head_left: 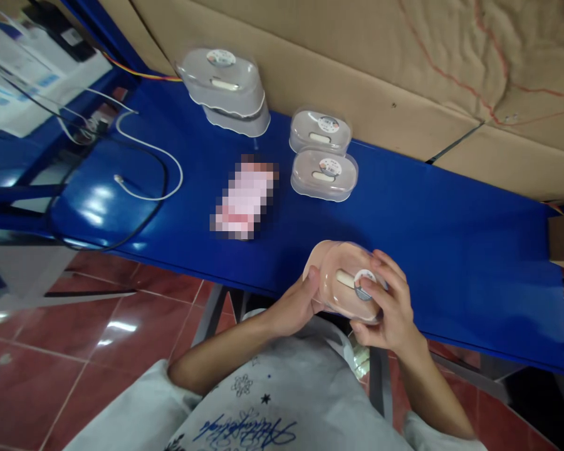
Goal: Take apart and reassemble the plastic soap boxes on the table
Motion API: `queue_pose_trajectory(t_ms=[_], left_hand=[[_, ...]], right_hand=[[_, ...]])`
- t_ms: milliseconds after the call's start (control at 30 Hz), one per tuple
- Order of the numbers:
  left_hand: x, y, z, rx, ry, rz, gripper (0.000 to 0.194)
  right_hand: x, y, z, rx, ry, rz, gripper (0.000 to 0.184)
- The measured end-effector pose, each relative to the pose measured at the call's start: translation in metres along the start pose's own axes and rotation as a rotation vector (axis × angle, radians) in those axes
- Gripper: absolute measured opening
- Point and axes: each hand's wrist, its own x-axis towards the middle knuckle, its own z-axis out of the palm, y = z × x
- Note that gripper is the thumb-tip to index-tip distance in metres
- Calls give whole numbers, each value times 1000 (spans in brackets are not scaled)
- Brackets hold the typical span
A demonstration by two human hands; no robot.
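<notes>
A pinkish plastic container with a clear lid [341, 275], a pale handle slot and a round label on top, is held between my hands above the front edge of the blue table. My left hand [303, 297] grips its left side, thumb on top. Around the right end, my right hand [388, 300] has its fingers spread over the lid and label, thumb at the near side. Two similar containers with clear lids, one container [324, 175] in front of another container [317, 128], sit on the table beyond. The container's underside is hidden.
Stacked clear lids [225, 81] stand at the back against cardboard [357, 81]. A blurred-out pink rectangular object [245, 197] lies left of the containers on the blue table [451, 250]. Cables [173, 185] loop at the left beside white boxes [32, 88].
</notes>
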Motion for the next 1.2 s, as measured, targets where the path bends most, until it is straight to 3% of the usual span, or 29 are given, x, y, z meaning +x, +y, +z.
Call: queue_pose_trajectory(t_ms=[333, 500, 633, 800, 900, 967, 1100, 1200], left_hand=[[2, 11, 5, -83, 234, -167, 84], [3, 18, 1, -154, 198, -220, 84], [10, 29, -4, -165, 177, -265, 86], [24, 39, -8, -105, 153, -359, 88], [29, 41, -11, -18, 140, -273, 82], [27, 44, -15, 168, 191, -143, 76], [16, 48, -24, 787, 327, 221, 54], [12, 57, -27, 1313, 315, 416, 51]], right_hand=[[-2, 1, 7, 43, -164, 151, 103], [-1, 2, 4, 67, -150, 62, 105], [9, 7, -9, 15, -234, -16, 103], [15, 25, -26, -49, -321, -89, 86], [20, 52, -33, -16, -254, -49, 84], [25, 76, -37, -47, -206, -20, 86], [26, 122, -44, -211, -112, 30, 84], [25, 145, -44, -367, -96, 57, 78]])
